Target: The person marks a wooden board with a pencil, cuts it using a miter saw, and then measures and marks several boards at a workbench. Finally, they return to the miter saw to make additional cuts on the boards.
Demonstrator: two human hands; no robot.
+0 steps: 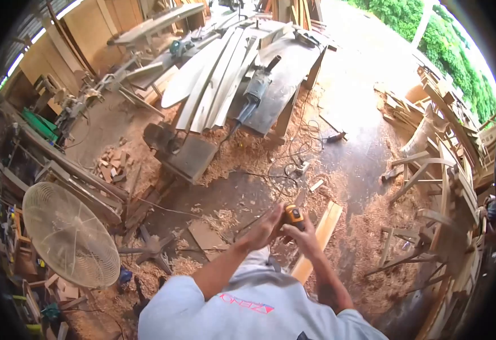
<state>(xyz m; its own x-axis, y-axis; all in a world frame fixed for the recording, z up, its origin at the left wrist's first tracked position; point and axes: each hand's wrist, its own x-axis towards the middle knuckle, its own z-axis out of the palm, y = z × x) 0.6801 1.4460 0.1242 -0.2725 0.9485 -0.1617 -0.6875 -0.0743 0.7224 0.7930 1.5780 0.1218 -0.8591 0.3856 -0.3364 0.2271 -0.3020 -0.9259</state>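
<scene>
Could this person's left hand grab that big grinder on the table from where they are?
Probably not: the grinder lies on the table well ahead, with a stretch of floor between. The left hand is back by the yellow tool.

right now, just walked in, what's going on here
A person in a wood workshop has a small yellow-and-black tool in the right hand, with the left hand up close beside it; whether the left fingers grip it too is hard to tell. A pale plank shows past the right forearm. Further ahead, a power tool lies on a dark tabletop near long pale boards, and wood shavings litter the floor.
</scene>
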